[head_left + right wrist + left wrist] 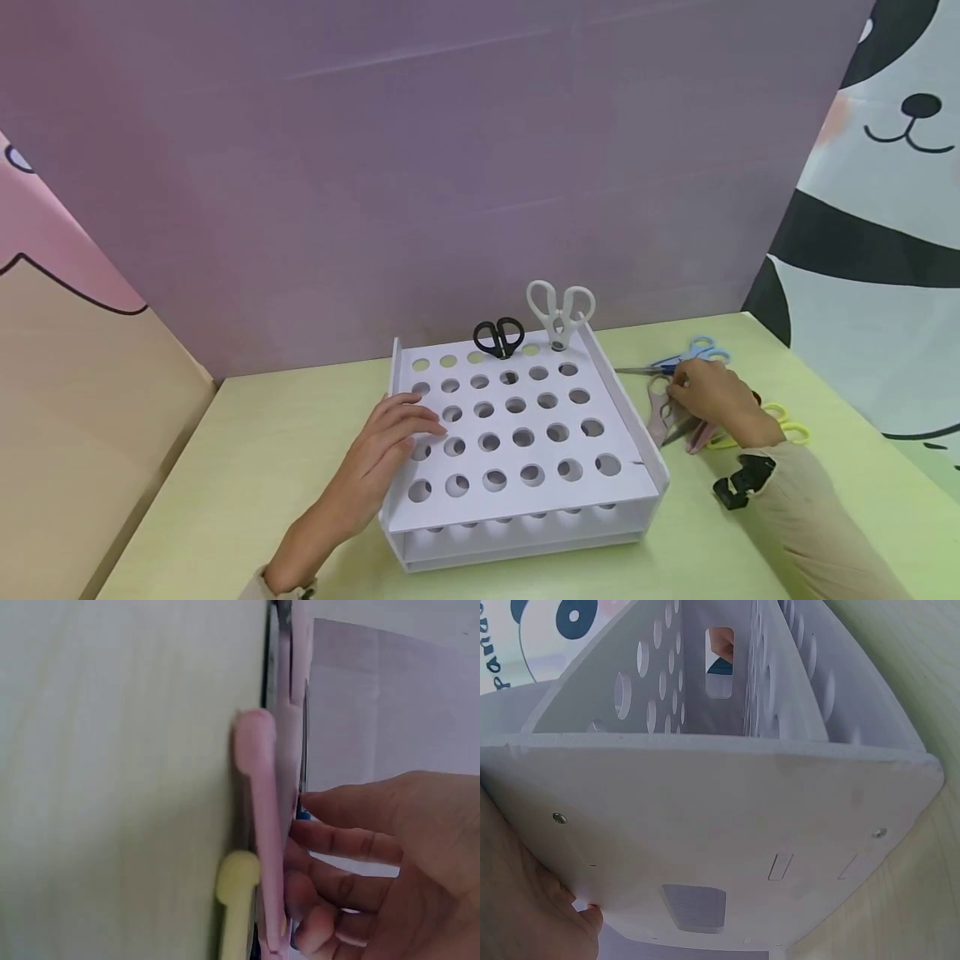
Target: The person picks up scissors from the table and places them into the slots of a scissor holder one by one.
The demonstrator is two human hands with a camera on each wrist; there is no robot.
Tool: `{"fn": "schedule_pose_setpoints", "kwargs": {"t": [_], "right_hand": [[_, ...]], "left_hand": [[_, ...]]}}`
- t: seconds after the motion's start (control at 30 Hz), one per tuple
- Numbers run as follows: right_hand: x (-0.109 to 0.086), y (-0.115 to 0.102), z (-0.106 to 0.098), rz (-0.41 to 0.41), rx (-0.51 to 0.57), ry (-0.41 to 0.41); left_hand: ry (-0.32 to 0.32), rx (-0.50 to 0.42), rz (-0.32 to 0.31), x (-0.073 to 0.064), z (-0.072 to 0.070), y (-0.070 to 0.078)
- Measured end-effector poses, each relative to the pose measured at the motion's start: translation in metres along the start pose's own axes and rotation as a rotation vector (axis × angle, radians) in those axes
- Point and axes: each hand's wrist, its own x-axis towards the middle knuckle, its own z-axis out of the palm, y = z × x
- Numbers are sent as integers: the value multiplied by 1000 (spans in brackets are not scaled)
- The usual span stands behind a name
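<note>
1. Left hand (375,454) rests on the rack (540,454), left edge, fingers slightly spread.
2. Right hand (712,396), fingers bent, down at pink scissors (264,802) beside the rack; pinching? Can't tell!
3. Black scissors (503,348), white scissors (555,333) stand in back!

Soft, even light; right wrist view seems blurred.

L wrist view: black lettering (492,649) on white printed backdrop (544,652) — sideways, partly cut off at pic edge, can't be read w/ certainty — no txt legible.
</note>
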Motion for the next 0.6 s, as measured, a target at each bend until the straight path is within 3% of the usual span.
{"fn": "schedule_pose_setpoints", "kwargs": {"t": [0.27,0.6], "right_hand": [[-1,-1,5,129,-14,-37],[-4,-10,0,224,7,-94]], "left_hand": [[-5,6,-11,0,0,-1],[-1,6,-1,0,0,0]]}}
